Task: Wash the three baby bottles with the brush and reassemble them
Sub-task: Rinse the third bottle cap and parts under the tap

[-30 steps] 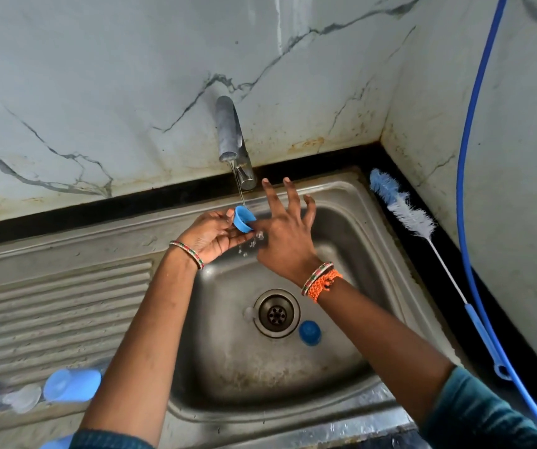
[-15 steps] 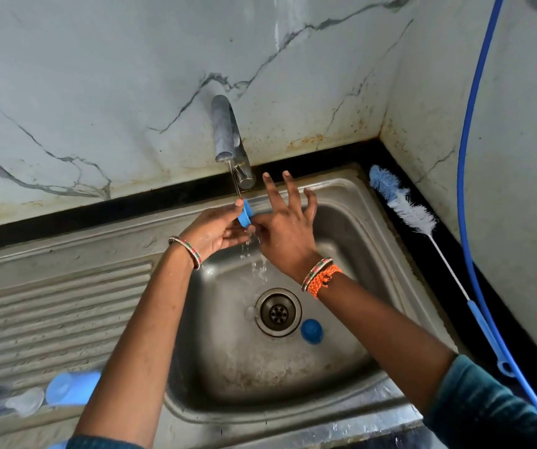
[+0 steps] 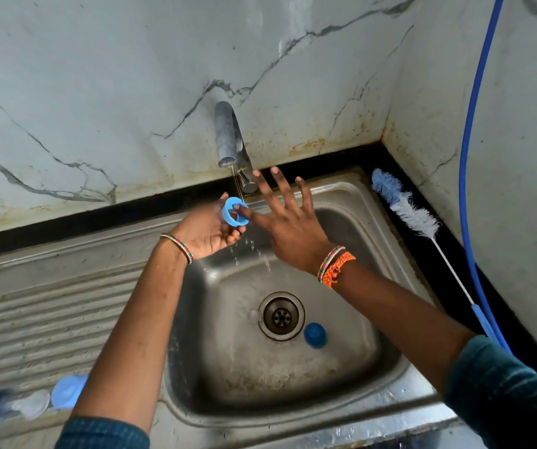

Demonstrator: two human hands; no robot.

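left hand (image 3: 210, 230) grips small blue plastic bottle ring (image 3: 233, 211) under steel tap (image 3: 230, 140) | ring now turned open-side out, right hand (image 3: 288, 222) splayed, one finger rubbing inside | rinse nearly done, probably

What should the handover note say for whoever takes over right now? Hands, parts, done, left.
Left hand: grips the blue collar ring under the running tap.
Right hand: fingers spread, one fingertip rubbing inside the ring; holds nothing.
Parts: a blue cap and a small clear piece lie in the sink basin by the drain. More blue and clear bottle parts sit on the drainboard, blurred. The brush lies on the counter right of the sink, untouched.
Done: ring rinse under way.
Left: finish the ring, wash the basin pieces, reassemble; no assembled bottle in view.
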